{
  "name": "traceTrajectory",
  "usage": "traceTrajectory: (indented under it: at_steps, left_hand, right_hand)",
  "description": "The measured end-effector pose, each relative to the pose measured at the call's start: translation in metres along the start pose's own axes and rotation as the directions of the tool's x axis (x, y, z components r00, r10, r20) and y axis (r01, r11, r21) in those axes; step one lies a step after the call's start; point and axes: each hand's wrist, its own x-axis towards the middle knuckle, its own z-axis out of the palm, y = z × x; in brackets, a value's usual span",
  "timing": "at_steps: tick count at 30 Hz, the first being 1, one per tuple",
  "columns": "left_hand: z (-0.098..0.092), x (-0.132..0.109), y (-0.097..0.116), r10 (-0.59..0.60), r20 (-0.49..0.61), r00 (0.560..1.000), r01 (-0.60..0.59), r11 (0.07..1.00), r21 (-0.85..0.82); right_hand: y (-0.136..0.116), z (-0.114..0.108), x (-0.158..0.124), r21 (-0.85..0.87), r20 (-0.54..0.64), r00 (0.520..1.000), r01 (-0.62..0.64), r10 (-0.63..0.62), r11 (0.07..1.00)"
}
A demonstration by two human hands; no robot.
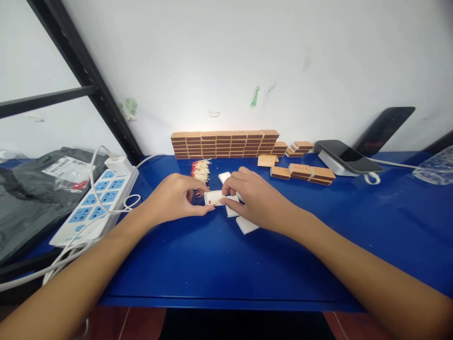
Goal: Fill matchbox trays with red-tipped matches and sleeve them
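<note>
My left hand (175,197) and my right hand (256,198) meet at the middle of a blue table (226,264). Between their pinched fingers sits a small white matchbox tray (214,197) with matches in it. Both hands grip it, the left from the left side, the right from the right. More white trays (245,225) lie partly under my right hand. A pile of loose red-tipped matches (201,171) lies just behind the left hand.
Brown matchboxes are stacked in a wall (223,144) against the white wall, with loose ones (302,172) to the right. A phone on a stand (347,159) is at right. A white power strip (97,200) with cables and a black bag (31,189) lie left.
</note>
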Motion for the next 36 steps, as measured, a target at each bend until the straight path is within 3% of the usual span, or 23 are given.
traceTrajectory:
  at_steps: [6, 22, 36]
  left_hand:
    - [0.001, -0.001, 0.0, 0.023, -0.026, 0.999, -0.023, 1.0, 0.002]
    - [0.003, -0.003, -0.001, 0.067, -0.067, 0.995, -0.064, 0.997, 0.041]
    - [-0.002, -0.001, 0.01, 0.022, 0.075, 0.997, -0.017, 0.998, -0.058]
  right_hand:
    - [0.002, 0.0, -0.001, 0.018, -0.008, 0.999, 0.054, -0.054, 0.998]
    - [-0.003, 0.007, 0.001, 0.038, 0.015, 0.998, 0.055, -0.056, 0.998]
    - [-0.006, 0.006, -0.002, 0.045, 0.087, 0.983, 0.158, -0.162, 0.986]
